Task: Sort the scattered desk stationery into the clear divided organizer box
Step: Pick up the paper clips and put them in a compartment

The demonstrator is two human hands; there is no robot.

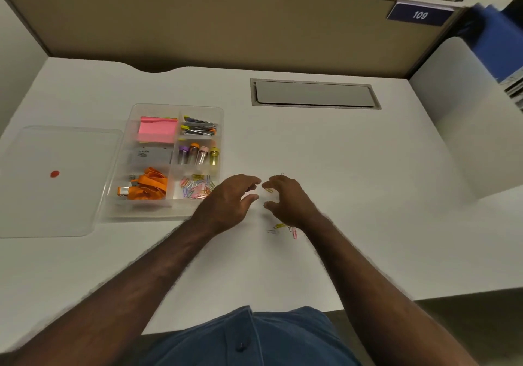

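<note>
- The left hand (229,198) hovers over the white desk (339,153) just right of the clear organizer box (219,111), fingers loosely curved and holding nothing that can be seen.
- The right hand (288,198) sits close beside it, fingers bent toward a yellow paper clip (268,190); the clip lies at the fingertips, but the blur makes it hard to say whether it is pinched or only touched.
- A few loose clips (284,228) in yellow, pink and white lie on the desk just below the right wrist, and one thin dark clip (282,174) shows just beyond the right knuckles.
- Inside the box, the near right compartment holds a heap of coloured paper clips (196,186).
- The middle right compartment holds four small capped tubes (198,155) side by side, with purple, orange, pink and yellow caps.
- The far right compartment holds binder clips (198,128).
- On the left side, pink sticky notes (156,129) lie at the far end, a grey card (150,156) in the middle, and an orange lanyard (147,186) nearest.
- The clear lid (56,196) lies flat on the desk left of the box, with a red dot (55,173) on it.
- A grey cable hatch (314,94) is set in the desk farther back.
</note>
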